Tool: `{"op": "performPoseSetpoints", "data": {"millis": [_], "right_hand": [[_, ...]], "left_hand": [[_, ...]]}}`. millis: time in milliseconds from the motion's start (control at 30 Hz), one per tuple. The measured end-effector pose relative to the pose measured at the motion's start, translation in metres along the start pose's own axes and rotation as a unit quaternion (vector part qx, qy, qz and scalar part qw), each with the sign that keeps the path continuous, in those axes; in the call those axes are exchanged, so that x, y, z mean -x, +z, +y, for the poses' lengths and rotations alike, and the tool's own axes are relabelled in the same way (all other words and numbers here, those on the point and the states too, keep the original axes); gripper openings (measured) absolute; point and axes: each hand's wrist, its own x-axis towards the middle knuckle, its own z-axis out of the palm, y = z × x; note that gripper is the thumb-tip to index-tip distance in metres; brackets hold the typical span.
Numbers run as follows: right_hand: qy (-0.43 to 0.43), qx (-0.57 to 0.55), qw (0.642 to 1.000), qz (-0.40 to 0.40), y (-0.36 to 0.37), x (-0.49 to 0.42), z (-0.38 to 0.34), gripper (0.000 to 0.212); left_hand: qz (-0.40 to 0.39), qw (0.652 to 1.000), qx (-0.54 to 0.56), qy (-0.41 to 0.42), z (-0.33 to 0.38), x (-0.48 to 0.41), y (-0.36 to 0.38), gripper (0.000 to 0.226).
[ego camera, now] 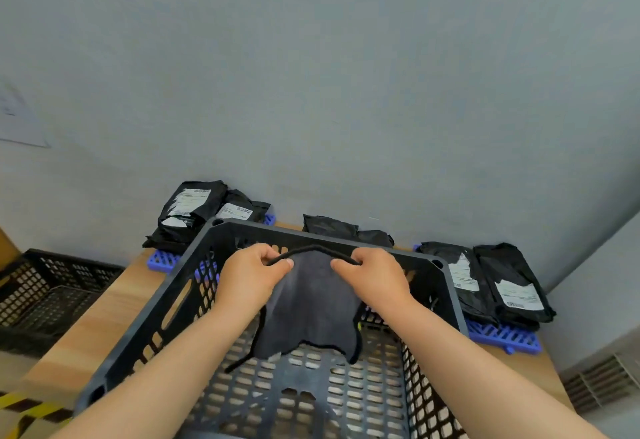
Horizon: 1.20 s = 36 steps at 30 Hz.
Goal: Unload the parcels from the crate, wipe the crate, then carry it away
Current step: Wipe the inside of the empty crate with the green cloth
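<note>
While the grey cloth (311, 303) hangs stretched between both hands over the crate (145, 321), it would pay to bunch it into 1 palm and press it along the perforated floor and walls, so the edges don't snag in the holes. The left hand (252, 276) and right hand (372, 279) each pinch its top hem, fingers curled. The crate sits on the wooden table (104, 314) with no parcel showing inside. Black parcels (491, 282) lie beyond it in 3 heaps on blue pallets (502, 336). A 2nd black crate (52, 286) stands lower left, contents unclear.

Two crates: grey crate (145, 310), black crate (52, 286). One cloth (311, 307). Two blue pallets (502, 336). Parcels (188, 206): six or more.
</note>
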Motion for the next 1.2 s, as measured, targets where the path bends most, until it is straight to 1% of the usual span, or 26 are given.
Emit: {"op": "performPoseSetpoints", "data": {"millis": [67, 133, 167, 267, 367, 467, 567, 633, 700, 800, 867, 900, 1000, 1033, 1067, 1100, 1133, 1200], "right_hand": [[0.022, -0.070, 0.997, -0.014, 0.007, 0.005, -0.010, 0.045], [0.037, -0.152, 0.987, -0.033, 0.012, 0.013, -0.020, 0.040], [0.043, -0.180, 0.982, -0.041, 0.014, 0.017, -0.024, 0.037], [0.050, -0.225, 0.972, -0.049, 0.016, 0.030, -0.033, 0.038], [0.054, -0.272, 0.960, -0.041, 0.014, 0.040, -0.036, 0.031], [0.054, -0.281, 0.957, -0.051, 0.011, 0.049, -0.035, 0.035], [0.029, -0.244, 0.968, -0.052, 0.008, 0.060, -0.029, 0.040], [0.004, -0.221, 0.974, -0.056, 0.006, 0.067, -0.021, 0.037], [-0.002, -0.222, 0.972, -0.079, 0.004, 0.075, -0.016, 0.031], [-0.015, -0.242, 0.964, -0.110, -0.002, 0.084, -0.013, 0.041], [-0.014, -0.244, 0.966, -0.084, -0.007, 0.085, -0.011, 0.040], [-0.022, -0.243, 0.969, -0.048, -0.012, 0.087, -0.010, 0.037], [-0.049, -0.205, 0.972, 0.100, -0.027, 0.082, 0.000, 0.025], [-0.048, -0.197, 0.970, 0.134, -0.032, 0.079, 0.006, 0.027], [-0.039, -0.199, 0.968, 0.147, -0.036, 0.076, 0.011, 0.034], [-0.025, -0.216, 0.967, 0.133, -0.040, 0.074, 0.017, 0.044], [-0.009, -0.254, 0.963, 0.095, -0.042, 0.072, 0.024, 0.051], [0.014, -0.361, 0.932, -0.012, -0.047, 0.073, 0.037, 0.050]], "left_hand": [[-0.014, 1.000, 0.020, 0.014, 0.002, 0.002, 0.004, 0.008], [-0.046, 0.996, 0.064, 0.032, 0.006, 0.008, 0.006, 0.004], [-0.065, 0.994, 0.081, 0.042, 0.009, 0.011, 0.006, 0.010], [-0.106, 0.985, 0.120, 0.064, 0.014, 0.021, 0.004, 0.032], [-0.150, 0.973, 0.169, 0.057, 0.013, 0.029, 0.002, 0.044], [-0.172, 0.967, 0.173, 0.079, 0.009, 0.036, 0.006, 0.055], [-0.154, 0.972, 0.140, 0.109, 0.008, 0.044, 0.012, 0.058], [-0.143, 0.974, 0.134, 0.116, 0.009, 0.048, 0.015, 0.057], [-0.141, 0.972, 0.142, 0.125, 0.012, 0.053, 0.016, 0.058], [-0.137, 0.971, 0.122, 0.156, 0.021, 0.059, 0.017, 0.063], [-0.118, 0.971, 0.129, 0.166, 0.027, 0.059, 0.015, 0.059], [-0.106, 0.971, 0.136, 0.166, 0.031, 0.059, 0.014, 0.058], [-0.092, 0.967, 0.178, 0.159, 0.044, 0.059, 0.014, 0.054], [-0.091, 0.965, 0.192, 0.156, 0.050, 0.059, 0.015, 0.052], [-0.089, 0.962, 0.207, 0.155, 0.056, 0.060, 0.014, 0.051], [-0.087, 0.959, 0.223, 0.149, 0.063, 0.061, 0.015, 0.049], [-0.085, 0.956, 0.242, 0.144, 0.070, 0.061, 0.016, 0.048], [-0.090, 0.946, 0.281, 0.133, 0.086, 0.063, 0.020, 0.047]]}}
